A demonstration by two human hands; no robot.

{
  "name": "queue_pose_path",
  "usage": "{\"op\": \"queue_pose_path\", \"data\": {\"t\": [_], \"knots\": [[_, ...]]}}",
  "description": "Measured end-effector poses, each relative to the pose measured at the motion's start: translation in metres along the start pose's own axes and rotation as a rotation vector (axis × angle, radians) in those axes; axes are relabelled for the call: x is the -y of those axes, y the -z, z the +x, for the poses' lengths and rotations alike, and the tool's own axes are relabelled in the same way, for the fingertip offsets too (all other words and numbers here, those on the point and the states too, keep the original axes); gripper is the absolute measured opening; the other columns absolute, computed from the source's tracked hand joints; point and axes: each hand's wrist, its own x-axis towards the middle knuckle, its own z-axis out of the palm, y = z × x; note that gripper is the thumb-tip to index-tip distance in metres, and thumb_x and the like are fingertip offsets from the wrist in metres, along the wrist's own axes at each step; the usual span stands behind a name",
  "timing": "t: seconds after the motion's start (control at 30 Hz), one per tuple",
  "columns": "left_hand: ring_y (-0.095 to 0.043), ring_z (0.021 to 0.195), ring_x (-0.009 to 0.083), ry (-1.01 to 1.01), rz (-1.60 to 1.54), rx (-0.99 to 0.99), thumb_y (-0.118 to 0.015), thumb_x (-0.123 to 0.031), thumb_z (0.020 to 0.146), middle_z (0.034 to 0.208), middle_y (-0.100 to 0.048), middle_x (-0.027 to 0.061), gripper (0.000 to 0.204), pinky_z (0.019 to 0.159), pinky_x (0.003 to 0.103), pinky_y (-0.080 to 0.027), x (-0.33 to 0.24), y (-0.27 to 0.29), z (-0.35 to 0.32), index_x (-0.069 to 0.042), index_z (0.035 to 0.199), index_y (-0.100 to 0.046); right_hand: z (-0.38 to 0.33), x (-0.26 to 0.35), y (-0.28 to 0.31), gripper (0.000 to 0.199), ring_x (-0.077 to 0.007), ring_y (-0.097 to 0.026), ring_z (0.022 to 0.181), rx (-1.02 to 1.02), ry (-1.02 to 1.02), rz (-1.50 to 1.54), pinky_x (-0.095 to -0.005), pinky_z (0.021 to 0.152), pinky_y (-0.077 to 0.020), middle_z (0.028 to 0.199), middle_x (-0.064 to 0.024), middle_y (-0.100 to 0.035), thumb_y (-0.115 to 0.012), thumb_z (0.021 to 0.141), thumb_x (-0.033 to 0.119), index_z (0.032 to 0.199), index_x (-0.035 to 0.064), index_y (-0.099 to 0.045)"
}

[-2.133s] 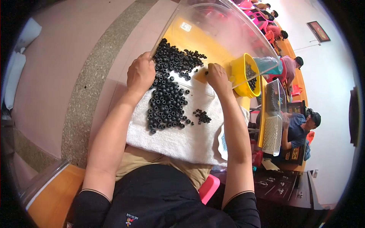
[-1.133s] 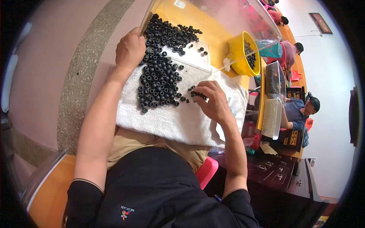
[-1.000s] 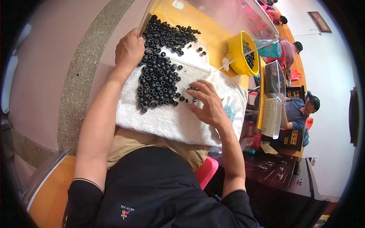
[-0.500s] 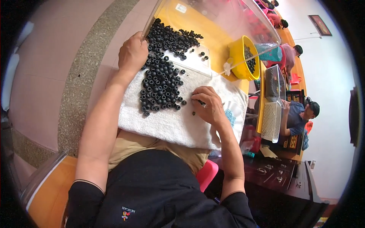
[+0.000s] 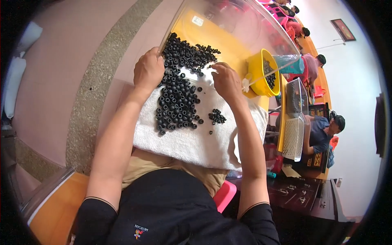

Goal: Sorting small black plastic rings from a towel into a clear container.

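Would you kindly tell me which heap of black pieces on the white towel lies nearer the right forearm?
The small cluster on the right, made of tiny pieces; the other heap, farther left, is wider, with bigger beads.

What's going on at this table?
A person is working bare-handed over a heap of black bead-like pieces that spills from a clear plastic box onto a white towel. The left hand grips the box's left edge. The right hand is at the box's open front, fingertips beside the heap; whether it holds a piece isn't clear. A small cluster of smaller black pieces lies apart on the towel. A yellow basket with dark pieces stands to the right.
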Motion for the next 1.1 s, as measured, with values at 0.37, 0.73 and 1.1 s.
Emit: {"op": "queue_pose_path", "data": {"t": [0.37,0.73,1.1], "knots": [[-0.066,0.097,0.0433,-0.012,-0.031,0.015,-0.055,-0.014,0.093,0.100,-0.071,0.0214,0.020,0.087,0.053,-0.052,0.000,0.001,0.001,-0.004,0.106,-0.065,0.017,-0.021,-0.020,0.018,-0.0363,-0.068,0.091,0.134,0.016,-0.027,-0.0427,0.082,-0.0538,0.104,-0.0161,-0.070,-0.061,0.093,0.013,0.105,0.0061,-0.073],[-0.066,0.097,0.0450,-0.020,-0.024,-0.005,-0.055,-0.015,0.092,0.100,-0.071,0.0226,0.021,0.086,0.054,-0.052,-0.002,0.000,0.002,-0.004,0.106,-0.066,-0.099,0.013,0.042,0.014,-0.0327,-0.067,0.081,0.210,0.000,0.323,-0.0372,0.073,-0.0529,0.094,-0.0159,-0.067,-0.066,0.092,0.007,0.104,0.0011,-0.071],[-0.066,0.098,0.0443,-0.018,0.001,-0.009,-0.054,-0.013,0.091,0.100,-0.071,0.0221,0.022,0.087,0.054,-0.051,0.003,-0.001,0.000,-0.004,0.108,-0.066,-0.038,-0.010,0.017,0.027,-0.0188,-0.072,0.087,-0.120,-0.163,0.278,-0.0298,0.076,-0.0553,0.096,-0.0153,-0.075,-0.071,0.090,0.013,0.111,-0.0044,-0.070]]}}
